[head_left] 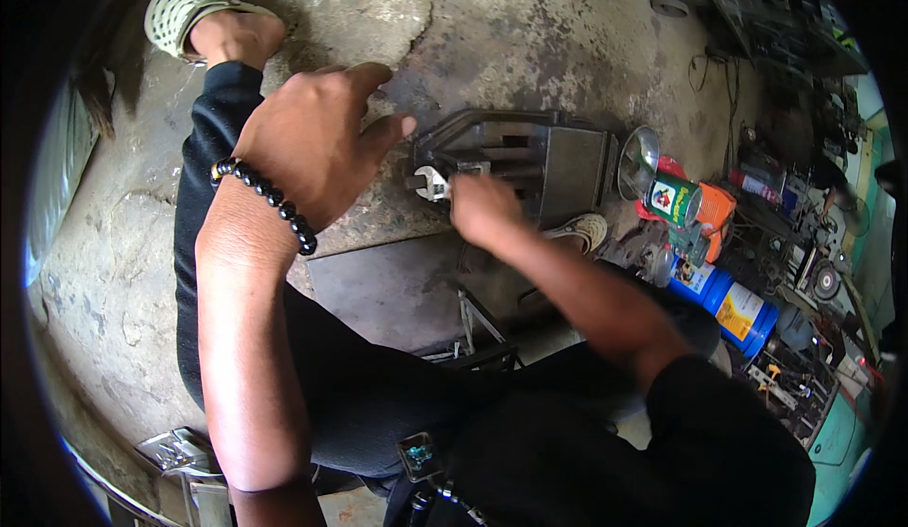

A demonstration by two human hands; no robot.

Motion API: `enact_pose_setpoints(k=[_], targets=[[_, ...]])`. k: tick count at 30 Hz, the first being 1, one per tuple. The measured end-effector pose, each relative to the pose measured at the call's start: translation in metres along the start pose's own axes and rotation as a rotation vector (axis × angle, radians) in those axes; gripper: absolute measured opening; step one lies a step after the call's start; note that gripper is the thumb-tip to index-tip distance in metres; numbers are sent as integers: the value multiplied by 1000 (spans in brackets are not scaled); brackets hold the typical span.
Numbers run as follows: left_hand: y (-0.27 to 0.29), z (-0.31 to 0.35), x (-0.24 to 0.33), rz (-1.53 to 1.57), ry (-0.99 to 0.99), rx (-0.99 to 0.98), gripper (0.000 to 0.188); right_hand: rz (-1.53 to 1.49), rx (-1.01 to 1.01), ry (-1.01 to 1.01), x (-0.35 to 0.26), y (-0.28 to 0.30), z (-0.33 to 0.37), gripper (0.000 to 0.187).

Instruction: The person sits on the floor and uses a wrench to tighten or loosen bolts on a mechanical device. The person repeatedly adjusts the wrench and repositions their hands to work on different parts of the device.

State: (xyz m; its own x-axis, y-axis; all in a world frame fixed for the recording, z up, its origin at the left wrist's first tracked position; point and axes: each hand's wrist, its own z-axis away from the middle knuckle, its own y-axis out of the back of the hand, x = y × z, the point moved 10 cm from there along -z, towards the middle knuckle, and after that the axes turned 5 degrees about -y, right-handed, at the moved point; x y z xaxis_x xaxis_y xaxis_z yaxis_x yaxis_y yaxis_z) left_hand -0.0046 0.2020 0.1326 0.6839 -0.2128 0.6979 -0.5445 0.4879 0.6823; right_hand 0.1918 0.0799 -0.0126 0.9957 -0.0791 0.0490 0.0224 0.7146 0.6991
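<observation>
My right hand (pixel 482 209) is closed around the handle of an adjustable wrench (pixel 433 184). The wrench's silver head lies at the left end of a dark metal frame (pixel 584 169) on the floor; a small dark piece shows at its jaws, but I cannot tell whether they grip it. My left hand (pixel 307 139) hovers to the left of the frame, back upward, thumb and forefinger apart with nothing seen between them. Its other fingers are mostly hidden. A black bead bracelet (pixel 270 191) circles that wrist.
A flat metal plate (pixel 378 286) lies nearer to me than the frame. On the right stand a clear round container (pixel 639 158), a green can (pixel 673 202), an orange object (pixel 716 213) and blue buckets (pixel 742 317). Tools and parts clutter the far right. My clog-shod foot (pixel 194 18) rests upper left.
</observation>
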Motion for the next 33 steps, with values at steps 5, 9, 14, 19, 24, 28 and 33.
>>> enact_pose_setpoints(k=[5,9,14,19,24,28,33], targets=[[-28,4,8,-58,18,-109,43,-617,399,-233,13,-91,38,12],[-34,-2,16,-67,-17,-114,42,-546,473,-345,2,-127,16,21],[-25,-6,26,-50,-67,-46,41,-571,188,-239,16,-138,9,17],[-22,3,17,-90,-46,-75,40,-617,-33,-49,32,-109,44,27],[-10,7,7,-73,-47,-20,38,-360,-63,304,22,15,27,26],[-1,7,2,-63,-34,5,37,19,-632,234,-2,35,-50,22],[5,6,-7,-64,-19,36,37,498,-887,145,-38,13,-98,17]])
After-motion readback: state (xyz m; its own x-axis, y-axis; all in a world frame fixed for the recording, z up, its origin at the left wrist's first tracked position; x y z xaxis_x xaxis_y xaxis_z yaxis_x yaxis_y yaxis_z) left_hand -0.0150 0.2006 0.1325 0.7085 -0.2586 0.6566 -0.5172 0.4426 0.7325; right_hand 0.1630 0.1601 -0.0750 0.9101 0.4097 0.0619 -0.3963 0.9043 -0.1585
